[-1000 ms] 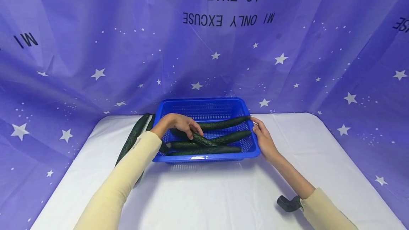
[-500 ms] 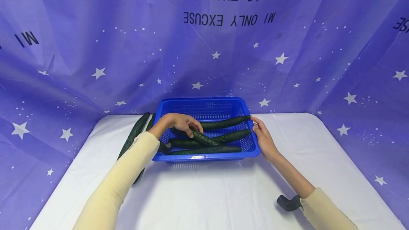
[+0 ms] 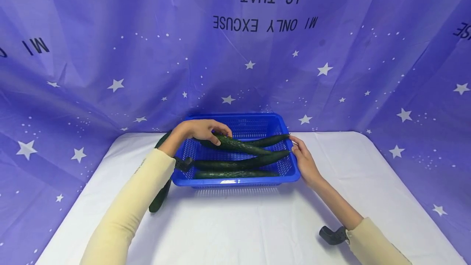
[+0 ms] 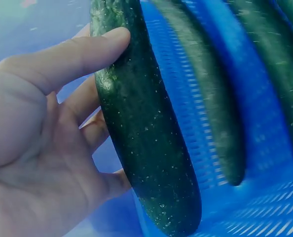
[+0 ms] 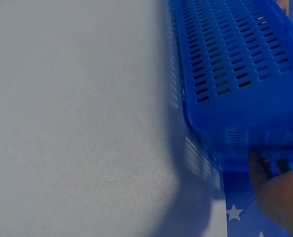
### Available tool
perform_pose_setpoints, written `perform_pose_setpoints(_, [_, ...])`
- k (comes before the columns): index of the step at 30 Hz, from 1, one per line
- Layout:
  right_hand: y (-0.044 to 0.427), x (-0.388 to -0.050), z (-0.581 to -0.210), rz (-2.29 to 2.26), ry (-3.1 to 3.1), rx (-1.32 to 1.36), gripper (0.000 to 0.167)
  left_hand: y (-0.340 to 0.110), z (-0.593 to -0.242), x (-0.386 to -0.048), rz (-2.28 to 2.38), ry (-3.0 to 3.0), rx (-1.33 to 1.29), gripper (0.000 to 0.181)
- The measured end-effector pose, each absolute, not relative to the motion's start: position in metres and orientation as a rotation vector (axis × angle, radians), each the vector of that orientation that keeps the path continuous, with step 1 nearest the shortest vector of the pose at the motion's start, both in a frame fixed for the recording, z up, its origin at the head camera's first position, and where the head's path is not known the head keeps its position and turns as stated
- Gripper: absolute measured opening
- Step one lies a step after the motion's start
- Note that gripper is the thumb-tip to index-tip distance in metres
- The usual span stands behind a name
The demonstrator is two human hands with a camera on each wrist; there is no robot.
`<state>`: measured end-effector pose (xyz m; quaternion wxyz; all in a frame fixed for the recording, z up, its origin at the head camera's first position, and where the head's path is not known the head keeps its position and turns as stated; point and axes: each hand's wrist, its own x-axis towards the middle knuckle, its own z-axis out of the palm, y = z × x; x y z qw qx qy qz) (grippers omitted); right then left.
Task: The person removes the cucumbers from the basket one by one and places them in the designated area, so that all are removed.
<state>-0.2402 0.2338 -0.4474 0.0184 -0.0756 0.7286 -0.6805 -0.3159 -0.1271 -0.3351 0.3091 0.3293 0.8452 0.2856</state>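
Observation:
My left hand (image 3: 207, 130) grips a dark green cucumber (image 3: 239, 145) near its left end, above the back part of a blue plastic basket (image 3: 235, 182). In the left wrist view the thumb lies across this cucumber (image 4: 141, 118), with the fingers behind it. More cucumbers lie lengthwise in the basket: one at the back (image 3: 272, 139), one in the middle (image 3: 241, 162) and one along the front (image 3: 235, 174). My right hand (image 3: 306, 162) holds the basket's right rim. In the right wrist view its fingers are at the basket's end wall, partly in shadow.
Left of the basket, a cucumber (image 3: 160, 196) lies on the white tablecloth (image 3: 243, 224), partly behind my left sleeve. Another cucumber's end (image 3: 163, 137) shows farther back. Behind the table hangs a purple star-patterned curtain (image 3: 206, 52). Black devices (image 3: 333, 235) are strapped at both wrists.
My left hand has moved back and slightly left with its cucumber, which now lies toward the basket's back, off the middle one. My right hand stays on the rim.

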Motion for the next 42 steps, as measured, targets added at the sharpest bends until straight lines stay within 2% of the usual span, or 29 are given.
perform_pose_setpoints(7, [0.234,-0.241,-0.447,-2.108,2.271,-0.242,0.047,-0.144,-0.308,-0.307,0.821,2.35,0.952,0.04])
perform_pose_setpoints(14, [0.234,-0.24,-0.448,-2.101,2.272,-0.232,0.046,-0.168,-0.297,-0.293,0.894,2.459,0.843,0.039])
perform_pose_setpoints(30, [0.234,-0.24,-0.447,-2.107,2.264,-0.223,0.046,-0.239,-0.315,-0.262,1.103,2.579,0.583,0.041])
perform_pose_setpoints(42, [0.234,-0.24,-0.447,-2.114,2.257,-0.243,0.046,-0.283,-0.343,-0.24,1.166,2.642,0.414,0.046])
